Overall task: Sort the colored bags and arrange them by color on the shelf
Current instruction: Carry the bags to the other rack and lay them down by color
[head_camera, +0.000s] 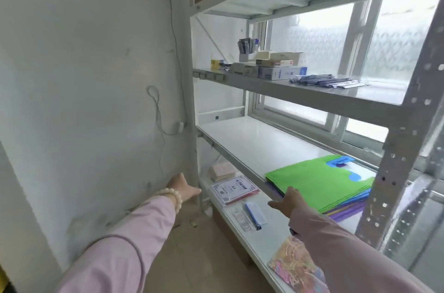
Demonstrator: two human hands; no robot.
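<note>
Sorting looks barely begun: the bags (319, 182) lie in one mixed stack, green on top, on the middle shelf (252, 146). The right hand (292, 199) rests on the stack's front edge, fingers straight; the left hand (183, 187) is open and empty.

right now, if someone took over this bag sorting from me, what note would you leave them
Left hand: open, holds nothing, stretched forward.
Right hand: open, rests on the front edge of the stack of bags.
Bags: one mixed stack at the right end of the shelf, green bag on top, blue, yellow and purple edges showing beneath.
Done: nothing sorted yet.
Left: split the stack by colour and lay the piles along the shelf.
</note>
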